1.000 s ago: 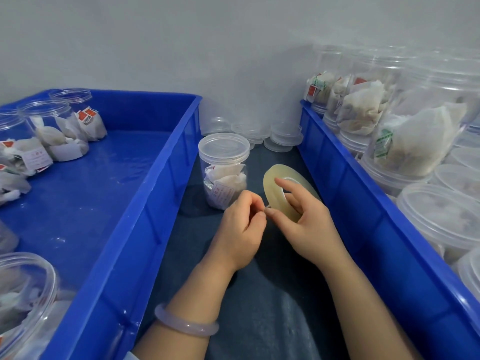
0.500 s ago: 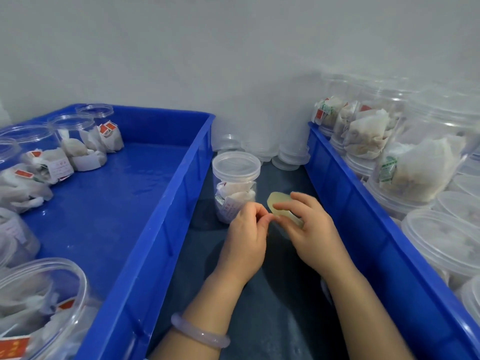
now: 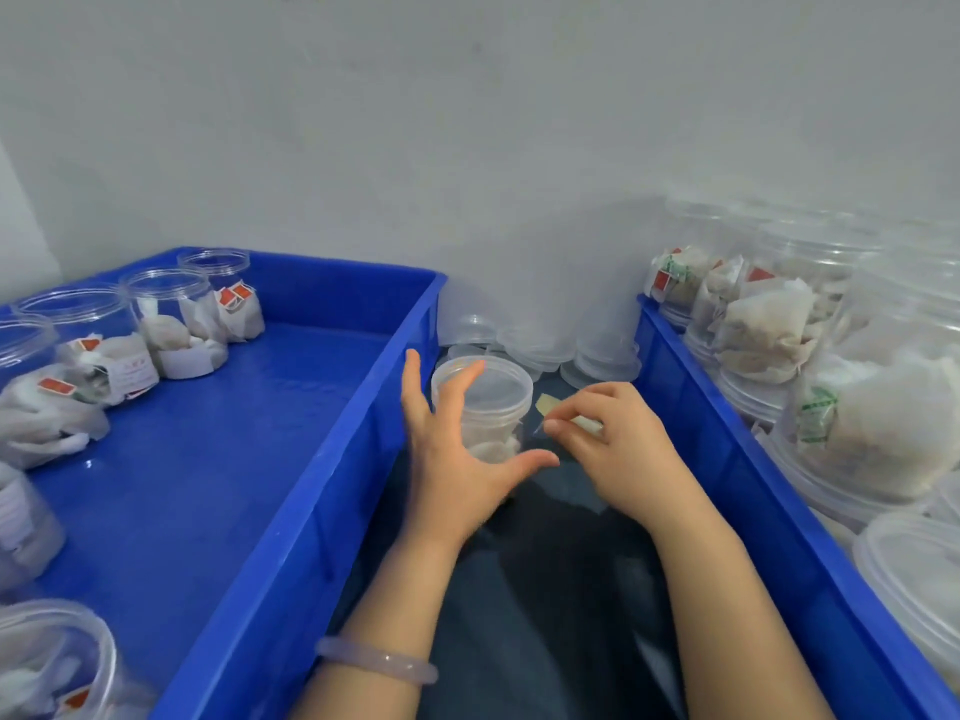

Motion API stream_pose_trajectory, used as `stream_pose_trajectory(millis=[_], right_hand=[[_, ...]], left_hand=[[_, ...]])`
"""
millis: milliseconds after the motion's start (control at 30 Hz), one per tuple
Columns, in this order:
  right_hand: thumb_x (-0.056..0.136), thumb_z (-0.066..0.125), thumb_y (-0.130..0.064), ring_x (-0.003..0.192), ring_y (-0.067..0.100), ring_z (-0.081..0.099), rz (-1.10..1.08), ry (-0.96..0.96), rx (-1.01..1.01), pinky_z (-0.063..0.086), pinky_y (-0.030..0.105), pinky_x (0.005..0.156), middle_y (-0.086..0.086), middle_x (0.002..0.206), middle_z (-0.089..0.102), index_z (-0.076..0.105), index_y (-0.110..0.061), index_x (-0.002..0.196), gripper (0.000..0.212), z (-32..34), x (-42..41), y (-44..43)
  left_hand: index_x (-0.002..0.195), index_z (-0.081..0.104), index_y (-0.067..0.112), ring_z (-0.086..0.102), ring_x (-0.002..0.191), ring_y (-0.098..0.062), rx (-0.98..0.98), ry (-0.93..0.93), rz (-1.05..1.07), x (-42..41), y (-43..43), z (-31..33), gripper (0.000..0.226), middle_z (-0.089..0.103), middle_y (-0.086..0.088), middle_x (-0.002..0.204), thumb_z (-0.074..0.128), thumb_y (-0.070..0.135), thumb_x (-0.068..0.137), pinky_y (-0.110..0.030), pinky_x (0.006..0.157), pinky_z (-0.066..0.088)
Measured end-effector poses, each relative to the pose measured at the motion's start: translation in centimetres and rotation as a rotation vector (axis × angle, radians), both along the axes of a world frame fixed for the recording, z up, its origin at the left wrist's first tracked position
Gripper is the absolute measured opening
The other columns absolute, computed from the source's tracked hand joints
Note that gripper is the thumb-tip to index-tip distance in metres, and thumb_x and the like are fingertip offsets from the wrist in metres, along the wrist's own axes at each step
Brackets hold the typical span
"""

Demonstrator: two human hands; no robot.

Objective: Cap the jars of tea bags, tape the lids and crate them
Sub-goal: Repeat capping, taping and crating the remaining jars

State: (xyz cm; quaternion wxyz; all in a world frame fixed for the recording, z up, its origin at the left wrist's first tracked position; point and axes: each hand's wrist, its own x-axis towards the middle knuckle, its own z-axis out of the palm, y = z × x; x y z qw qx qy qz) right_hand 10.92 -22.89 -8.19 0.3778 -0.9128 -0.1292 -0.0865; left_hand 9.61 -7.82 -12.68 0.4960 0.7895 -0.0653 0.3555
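A clear capped jar of tea bags (image 3: 485,407) stands on the dark cloth between two blue crates. My left hand (image 3: 452,449) is spread open right in front of it, fingers and thumb apart on either side, not clearly touching. My right hand (image 3: 608,449) is just right of the jar and grips the clear tape roll (image 3: 548,407), which it mostly hides; thumb and forefinger pinch near the tape's free end.
The left blue crate (image 3: 332,459) holds several tea-bag jars along its left side. The right blue crate (image 3: 727,459) is full of jars, some stacked. Loose clear lids (image 3: 597,356) are piled by the wall behind the jar.
My left hand let go of the tape end and spread open toward the jar. The right hand kept the roll and turned it lower. The camera tilted up.
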Motion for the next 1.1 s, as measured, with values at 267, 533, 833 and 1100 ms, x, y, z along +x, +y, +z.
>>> stream_pose_trajectory(millis=[267,533,833,1100], right_hand=[[0.087,0.061,-0.039,0.085,0.004,0.044,-0.047,-0.039,0.006,0.044,0.033,0.082,-0.014,0.108,0.042,0.065,-0.037,0.081,0.008,-0.7,0.5,1.4],[0.084,0.064,-0.04,0.083,0.003,0.046,-0.089,-0.116,0.01,0.044,0.032,0.079,-0.013,0.107,0.049,0.066,-0.035,0.08,0.007,-0.6,0.2,1.8],[0.079,0.069,-0.041,0.085,-0.001,0.047,-0.112,-0.12,0.047,0.036,0.013,0.068,-0.01,0.109,0.047,0.053,-0.041,0.087,0.018,-0.4,0.1,1.4],[0.068,0.056,-0.073,0.064,0.003,0.062,-0.073,0.291,0.046,0.046,0.024,0.058,-0.002,0.092,0.069,0.044,-0.03,0.122,0.071,0.8,-1.0,0.4]], left_hand=[[0.109,0.054,0.007,0.027,0.12,0.023,-0.055,-0.101,0.032,1.3,-0.1,-1.3,0.073,0.038,-0.01,0.136,0.082,0.04,0.051,0.001,0.094,0.024],[0.102,0.058,0.007,0.035,0.123,0.005,-0.124,-0.083,0.005,1.3,0.0,-0.9,0.058,0.042,-0.018,0.136,0.089,0.021,0.056,-0.002,0.096,0.027],[0.088,0.052,0.027,0.047,0.12,-0.005,-0.135,-0.079,-0.039,1.0,1.0,0.3,0.051,0.052,-0.002,0.122,0.089,0.032,0.053,-0.006,0.091,0.035],[0.09,0.057,0.028,0.056,0.11,-0.004,-0.281,0.033,-0.249,0.4,1.4,1.2,0.041,0.06,0.008,0.11,0.08,0.039,0.057,-0.029,0.092,0.048]])
